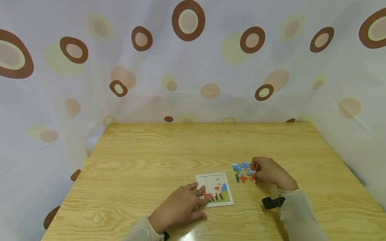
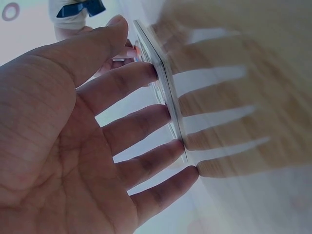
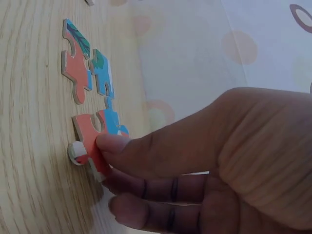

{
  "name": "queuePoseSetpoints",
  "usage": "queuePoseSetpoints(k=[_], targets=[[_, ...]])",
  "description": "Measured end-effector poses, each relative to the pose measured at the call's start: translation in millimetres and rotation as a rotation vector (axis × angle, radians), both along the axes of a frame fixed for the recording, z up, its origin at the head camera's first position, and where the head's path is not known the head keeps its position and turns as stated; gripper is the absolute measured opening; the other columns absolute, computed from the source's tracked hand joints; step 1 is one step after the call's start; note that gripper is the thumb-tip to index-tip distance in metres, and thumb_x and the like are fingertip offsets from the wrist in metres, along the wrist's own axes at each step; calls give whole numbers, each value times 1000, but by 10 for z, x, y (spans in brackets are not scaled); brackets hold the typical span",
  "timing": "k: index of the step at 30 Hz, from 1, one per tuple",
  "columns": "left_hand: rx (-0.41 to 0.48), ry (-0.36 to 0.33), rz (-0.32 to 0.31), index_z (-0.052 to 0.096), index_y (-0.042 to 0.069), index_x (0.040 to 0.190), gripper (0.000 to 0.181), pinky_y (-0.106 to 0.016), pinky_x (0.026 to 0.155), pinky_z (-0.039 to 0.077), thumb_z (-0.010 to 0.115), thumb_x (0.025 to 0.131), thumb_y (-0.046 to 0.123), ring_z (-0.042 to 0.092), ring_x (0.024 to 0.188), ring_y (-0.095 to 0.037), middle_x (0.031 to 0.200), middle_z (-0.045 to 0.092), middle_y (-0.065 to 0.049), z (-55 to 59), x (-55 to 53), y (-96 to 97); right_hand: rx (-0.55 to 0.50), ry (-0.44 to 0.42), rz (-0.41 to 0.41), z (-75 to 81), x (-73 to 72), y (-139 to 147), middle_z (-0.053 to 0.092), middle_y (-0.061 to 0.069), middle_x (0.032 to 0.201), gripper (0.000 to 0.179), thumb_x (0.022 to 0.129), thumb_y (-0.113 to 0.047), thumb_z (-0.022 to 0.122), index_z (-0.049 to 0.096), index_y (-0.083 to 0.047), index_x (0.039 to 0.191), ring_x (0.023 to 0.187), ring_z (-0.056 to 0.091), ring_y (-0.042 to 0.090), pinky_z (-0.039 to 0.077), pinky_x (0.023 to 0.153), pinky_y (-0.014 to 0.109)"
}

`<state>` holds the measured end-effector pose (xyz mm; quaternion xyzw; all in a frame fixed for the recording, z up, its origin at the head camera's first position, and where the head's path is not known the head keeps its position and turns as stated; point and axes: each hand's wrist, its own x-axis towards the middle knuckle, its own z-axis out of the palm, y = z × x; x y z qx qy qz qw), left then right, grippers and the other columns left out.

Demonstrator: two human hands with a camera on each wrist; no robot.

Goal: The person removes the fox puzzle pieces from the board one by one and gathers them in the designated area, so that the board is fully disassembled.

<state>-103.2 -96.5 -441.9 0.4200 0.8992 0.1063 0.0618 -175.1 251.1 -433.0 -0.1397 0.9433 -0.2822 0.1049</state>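
Note:
A square picture puzzle board [image 1: 213, 177] with a white border lies on the table, partly filled with a picture of an animal on grass. My left hand [image 1: 184, 205] rests over its left side, fingers spread and fairly straight; in the left wrist view, fingertips [image 2: 163, 113] meet the edge of the board. To the board's right, several loose jigsaw pieces [image 1: 241, 169], blue, green and orange, lie close together. At their right side my right hand [image 1: 269, 172] pinches an orange puzzle piece [image 3: 87, 129] with a white knob, thumb on its face and fingers at its edge.
The wooden table [image 1: 144, 150] reaches back to a white curtain [image 1: 187, 67] with brown and peach circles, which also hangs at both sides. A black strap [image 1: 272, 202] is on the right wrist over the pale sleeve [image 1: 298, 211].

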Motion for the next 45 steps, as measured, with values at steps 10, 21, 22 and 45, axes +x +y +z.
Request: queuePoseSetpoints(k=[10,21,22,45], targets=[[16,-10,0,74,28,130,41,-48,102,52,71,95,49,52,138,-34,148,57,-8,-20,-4,-9,48,-17,-15,-21,23,-55,59,2,79,17,84,5,72,58,-6,86,67,49,18,40,61,34],[-5,50,22,76,29,127,35,-45,102,52,68,98,47,55,136,-29,144,61,-4,-5,-14,11,-55,45,24,106,73,-197,56,1,70,13,98,-9,69,57,-7,92,53,48,13,40,50,28],[-4,58,26,77,30,126,34,-45,101,52,68,98,47,55,135,-29,143,61,-4,-1,-17,14,-72,47,26,122,76,-238,55,1,69,13,99,-10,68,57,-6,93,52,49,13,41,48,28],[100,134,76,83,18,96,18,-49,98,55,76,94,35,69,116,-34,123,73,-14,-27,-226,-136,45,137,184,-94,333,-1194,51,-9,79,43,94,-18,77,64,-3,132,63,46,5,40,54,26]])
